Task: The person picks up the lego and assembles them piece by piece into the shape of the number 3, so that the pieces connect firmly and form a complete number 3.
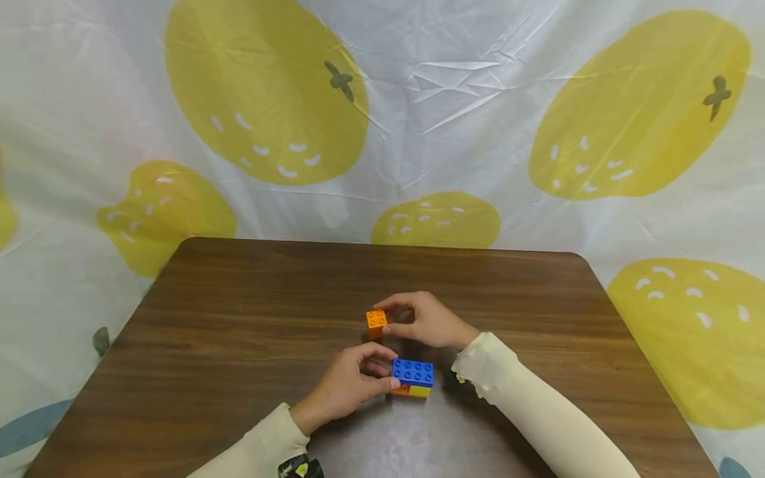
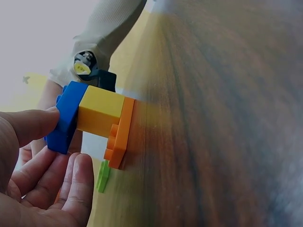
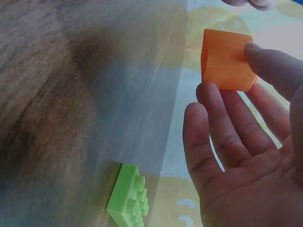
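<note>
My left hand pinches a blue building brick between thumb and fingers. In the left wrist view a yellow block is joined under the blue brick at one end, with a flat orange brick below it, its studs partly bare. My right hand holds a small square orange brick by thumb and fingertips, just beyond the stack. In the right wrist view this orange brick appears apart from the table.
A light green studded brick lies on the table near the right hand; the head view does not show it. The brown wooden table meets a white curtain with yellow fruit prints at its far edge.
</note>
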Demonstrator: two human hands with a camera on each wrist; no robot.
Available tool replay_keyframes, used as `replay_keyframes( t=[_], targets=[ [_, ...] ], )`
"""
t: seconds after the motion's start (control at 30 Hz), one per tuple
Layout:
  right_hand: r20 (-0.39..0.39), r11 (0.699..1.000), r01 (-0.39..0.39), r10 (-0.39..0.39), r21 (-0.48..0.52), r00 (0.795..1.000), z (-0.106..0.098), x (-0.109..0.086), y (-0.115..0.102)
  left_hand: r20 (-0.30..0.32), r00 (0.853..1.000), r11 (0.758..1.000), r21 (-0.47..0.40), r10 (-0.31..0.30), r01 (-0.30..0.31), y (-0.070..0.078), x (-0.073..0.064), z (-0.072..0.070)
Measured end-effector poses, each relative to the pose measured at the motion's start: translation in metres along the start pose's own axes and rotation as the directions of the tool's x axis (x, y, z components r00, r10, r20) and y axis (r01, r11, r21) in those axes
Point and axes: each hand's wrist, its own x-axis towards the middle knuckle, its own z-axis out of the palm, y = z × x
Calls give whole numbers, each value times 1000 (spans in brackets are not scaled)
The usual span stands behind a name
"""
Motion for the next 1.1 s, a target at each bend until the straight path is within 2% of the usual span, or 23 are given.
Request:
replay_keyframes(
  t=[0.43,0.9,1.1],
  targets=[
    [-21,1000,-25,25,10,999,-7,-10,-11,-8,1000,1000,21,-2,2,-2,2,0],
    [-60,1000,-13,12,-15,998,-10,-23,-17,-41,999,997,75,28,-25,-3,0,3],
    [-95,1000,19,-21,-19,995,-11,-31,-23,-38,999,996,82,30,-27,-3,0,3]
  ],
)
